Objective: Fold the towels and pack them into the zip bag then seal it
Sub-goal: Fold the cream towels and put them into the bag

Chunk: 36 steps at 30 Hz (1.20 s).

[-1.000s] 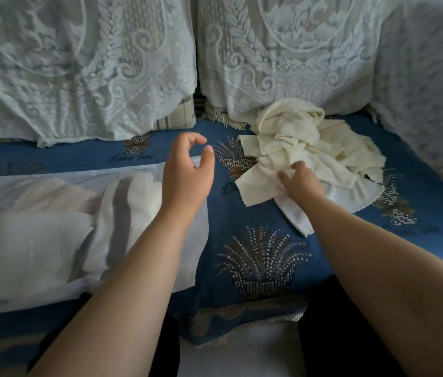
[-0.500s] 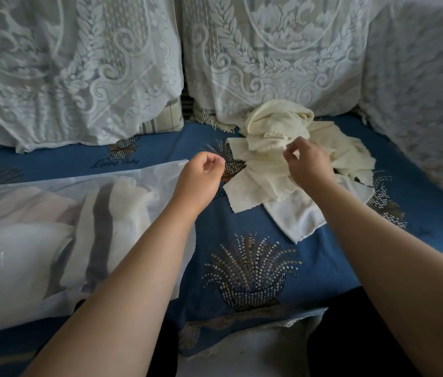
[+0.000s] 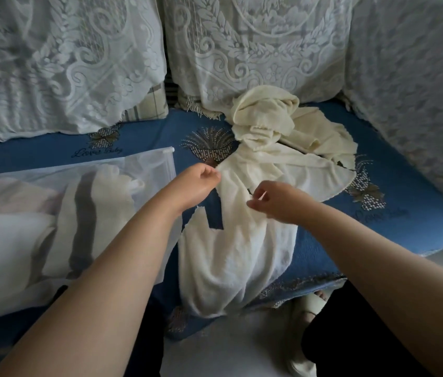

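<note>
A cream towel (image 3: 231, 251) is stretched over the blue seat cover (image 3: 394, 213), its upper edge pinched by the left hand (image 3: 197, 183) and, seemingly, by the curled right hand (image 3: 274, 202). Beyond the hands the remaining towels (image 3: 272, 126) are heaped. Left of the left hand lies the zip bag (image 3: 51, 213), with folded towels inside.

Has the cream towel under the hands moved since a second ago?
Yes. The cream towel now trails from the pile toward the blue cover's near edge.
</note>
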Each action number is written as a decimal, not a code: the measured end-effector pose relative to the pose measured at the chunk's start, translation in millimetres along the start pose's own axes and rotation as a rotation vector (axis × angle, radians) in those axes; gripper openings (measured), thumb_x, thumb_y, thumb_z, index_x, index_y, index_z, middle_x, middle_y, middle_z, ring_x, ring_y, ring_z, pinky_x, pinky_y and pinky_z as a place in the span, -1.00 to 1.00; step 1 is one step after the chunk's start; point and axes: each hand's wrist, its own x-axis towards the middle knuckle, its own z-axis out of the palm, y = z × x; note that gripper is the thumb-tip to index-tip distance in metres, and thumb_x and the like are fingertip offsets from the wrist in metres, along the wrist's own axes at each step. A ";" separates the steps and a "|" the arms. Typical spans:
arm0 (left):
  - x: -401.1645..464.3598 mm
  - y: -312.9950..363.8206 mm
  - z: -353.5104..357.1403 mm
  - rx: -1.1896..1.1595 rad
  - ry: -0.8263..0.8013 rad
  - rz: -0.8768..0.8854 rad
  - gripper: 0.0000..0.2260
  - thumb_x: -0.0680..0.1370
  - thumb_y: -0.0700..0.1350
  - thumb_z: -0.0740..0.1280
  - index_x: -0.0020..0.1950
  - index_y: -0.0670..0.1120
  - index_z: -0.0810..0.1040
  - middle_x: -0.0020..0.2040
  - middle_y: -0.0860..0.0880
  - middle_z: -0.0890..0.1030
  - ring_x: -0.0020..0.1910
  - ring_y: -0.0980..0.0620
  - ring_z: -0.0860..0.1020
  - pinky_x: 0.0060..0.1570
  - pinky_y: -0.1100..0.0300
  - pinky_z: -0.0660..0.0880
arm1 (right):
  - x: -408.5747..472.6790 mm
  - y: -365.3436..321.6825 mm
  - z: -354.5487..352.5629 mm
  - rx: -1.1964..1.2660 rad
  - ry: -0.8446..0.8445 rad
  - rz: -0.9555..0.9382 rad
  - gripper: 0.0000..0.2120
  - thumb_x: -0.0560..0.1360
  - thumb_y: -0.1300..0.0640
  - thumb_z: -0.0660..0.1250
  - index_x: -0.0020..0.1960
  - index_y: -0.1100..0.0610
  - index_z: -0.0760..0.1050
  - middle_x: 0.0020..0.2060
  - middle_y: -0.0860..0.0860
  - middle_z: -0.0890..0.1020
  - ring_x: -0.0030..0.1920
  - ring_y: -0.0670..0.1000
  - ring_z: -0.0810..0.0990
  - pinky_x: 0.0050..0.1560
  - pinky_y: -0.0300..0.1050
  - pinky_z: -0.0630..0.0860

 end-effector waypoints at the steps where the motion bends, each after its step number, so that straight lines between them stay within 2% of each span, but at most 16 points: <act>1: -0.4 0.1 2.0 0.056 -0.027 -0.004 -0.69 0.60 0.11 0.20 0.28 0.01 0.46 0.20 0.08 0.50 0.15 0.10 0.46 0.08 0.19 0.35 | 6.0 4.9 -0.3 -0.005 0.000 0.026 -0.55 0.48 -0.19 0.31 0.16 0.14 0.47 0.05 0.04 0.63 -0.06 0.07 0.65 0.00 0.00 0.58; 4: -2.1 -2.5 9.5 0.300 -0.140 -0.013 -0.64 0.57 0.12 0.24 0.31 0.00 0.42 0.28 0.02 0.49 0.21 0.03 0.48 0.16 0.13 0.42 | 12.1 8.4 0.9 -0.086 -0.232 0.034 -0.32 0.38 -0.26 0.38 0.29 0.21 0.41 0.20 0.07 0.56 0.09 0.10 0.59 0.12 -0.05 0.51; 6: -2.8 -6.0 15.2 0.504 -0.252 0.003 -0.55 0.53 0.13 0.31 0.35 -0.02 0.39 0.32 -0.02 0.47 0.24 -0.01 0.48 0.19 0.10 0.42 | 7.4 4.7 4.9 -0.216 -0.298 -0.014 -0.30 0.38 -0.22 0.41 0.36 0.17 0.35 0.26 0.03 0.49 0.23 0.07 0.48 0.18 -0.11 0.39; 10: -4.6 -14.3 26.6 0.801 -0.419 0.014 -0.43 0.40 0.21 0.43 0.34 0.05 0.41 0.32 -0.05 0.41 0.25 -0.07 0.43 0.22 0.04 0.43 | -1.8 -1.1 13.9 -0.372 -0.298 -0.087 -0.53 0.52 -0.04 0.31 0.36 0.13 0.40 0.29 0.06 0.49 0.27 0.09 0.46 0.22 -0.07 0.37; 13: -7.3 -13.6 36.2 0.935 -0.424 0.066 -0.44 0.36 0.35 0.36 0.22 0.04 0.49 0.24 -0.04 0.42 0.28 -0.09 0.36 0.21 0.01 0.40 | -4.9 -0.7 11.8 -0.114 -0.138 -0.109 -0.90 0.53 0.05 0.29 -0.02 0.07 0.48 -0.02 0.06 0.61 -0.09 0.06 0.58 -0.09 -0.10 0.49; 15: -12.0 -3.4 38.4 0.692 -0.398 0.121 -0.63 0.40 0.32 0.35 -0.05 0.05 0.53 -0.02 0.00 0.54 0.06 -0.03 0.51 -0.04 0.13 0.47 | -7.3 -0.2 11.9 0.156 0.048 -0.165 -0.91 0.50 0.16 0.33 -0.13 0.03 0.43 -0.23 0.00 0.59 -0.26 0.01 0.58 -0.21 -0.12 0.48; 17: -16.5 8.1 37.8 0.381 -0.327 0.163 -0.81 0.46 0.18 0.38 -0.20 0.11 0.48 -0.23 0.06 0.54 -0.18 0.05 0.54 -0.26 0.22 0.41 | -8.9 0.2 10.5 0.464 0.175 -0.225 -0.80 0.49 0.27 0.34 0.08 0.09 0.48 -0.08 0.01 0.60 -0.09 0.00 0.60 -0.04 -0.06 0.54; 19: -17.3 14.5 32.3 0.182 -0.159 0.181 -0.86 0.49 0.09 0.38 -0.07 0.05 0.57 -0.14 0.00 0.64 -0.11 0.01 0.59 -0.13 0.14 0.50 | -12.0 2.8 8.8 0.714 0.205 -0.159 -0.71 0.51 0.22 0.33 0.22 0.16 0.42 0.09 0.01 0.58 0.03 0.01 0.61 0.06 0.01 0.58; 20: -16.0 14.8 28.7 0.089 -0.059 0.162 -0.80 0.50 0.07 0.38 0.04 0.01 0.60 -0.05 -0.02 0.66 -0.04 -0.01 0.61 -0.01 0.12 0.52 | -15.1 7.1 7.5 0.667 0.219 -0.099 -0.75 0.54 0.10 0.31 0.16 0.18 0.45 0.06 0.02 0.61 -0.01 0.03 0.64 0.02 0.05 0.61; 22: -12.6 13.2 19.1 -0.142 0.127 0.080 -0.66 0.47 0.10 0.37 0.15 -0.06 0.58 0.02 -0.04 0.66 0.01 -0.04 0.62 0.13 0.03 0.53 | -23.7 16.6 4.3 0.316 0.069 0.085 -0.53 0.56 -0.17 0.16 -0.04 0.25 0.53 -0.17 0.08 0.68 -0.17 0.10 0.68 -0.10 0.04 0.65; 24: -9.2 11.8 7.0 -0.290 0.271 0.016 -0.60 0.44 0.13 0.35 0.15 -0.08 0.56 0.01 -0.05 0.65 0.00 -0.06 0.62 0.13 -0.04 0.54 | -31.8 26.3 9.5 0.082 -0.290 0.283 -0.23 0.49 -0.39 -0.03 -0.13 0.29 0.57 -0.31 0.12 0.68 -0.31 0.10 0.67 -0.20 -0.06 0.64; 27: -1.7 6.3 -7.4 -0.401 0.382 -0.021 -0.74 0.53 0.02 0.34 0.16 -0.06 0.54 0.00 -0.02 0.64 0.02 -0.06 0.62 0.12 -0.01 0.54 | -38.3 35.2 31.1 0.152 -0.657 0.432 -0.09 0.41 -0.50 -0.06 0.06 0.32 0.55 -0.23 0.16 0.70 -0.26 0.09 0.69 -0.21 -0.12 0.60; 29: 0.6 2.3 -14.2 -0.450 0.386 -0.049 -0.69 0.52 0.00 0.34 0.22 -0.06 0.54 0.05 -0.02 0.64 0.04 -0.05 0.61 0.16 -0.04 0.52 | -40.7 36.4 50.2 0.413 -0.612 0.387 -0.20 0.46 -0.41 0.04 0.12 0.31 0.54 -0.09 0.18 0.70 -0.09 0.15 0.70 -0.12 -0.08 0.60; 31: 1.2 0.1 -19.7 -0.508 0.366 -0.074 -0.67 0.51 0.01 0.35 0.23 -0.08 0.54 0.07 -0.04 0.64 0.06 -0.05 0.61 0.19 -0.06 0.51 | -43.9 31.4 67.3 0.732 -0.462 0.293 -0.45 0.52 -0.25 0.18 0.12 0.23 0.54 -0.07 0.14 0.69 -0.02 0.15 0.69 -0.10 -0.10 0.60; 34: -1.5 3.2 -26.0 -0.548 0.343 -0.127 -0.66 0.51 0.08 0.34 0.19 -0.10 0.54 0.07 -0.07 0.63 0.07 -0.07 0.60 0.19 -0.06 0.50 | -45.3 19.4 84.7 1.171 -0.191 0.261 -0.75 0.52 0.02 0.34 0.10 0.16 0.51 -0.19 0.06 0.64 -0.26 0.00 0.61 -0.21 -0.16 0.56; 36: -2.4 6.2 -30.0 -0.538 0.354 -0.112 -0.62 0.47 0.15 0.33 0.14 -0.09 0.55 0.08 -0.07 0.64 0.08 -0.08 0.60 0.20 -0.07 0.50 | -42.2 12.6 88.4 1.385 -0.118 0.329 -0.87 0.51 0.10 0.37 -0.01 0.15 0.52 -0.32 0.00 0.54 -0.38 -0.07 0.46 -0.39 -0.24 0.48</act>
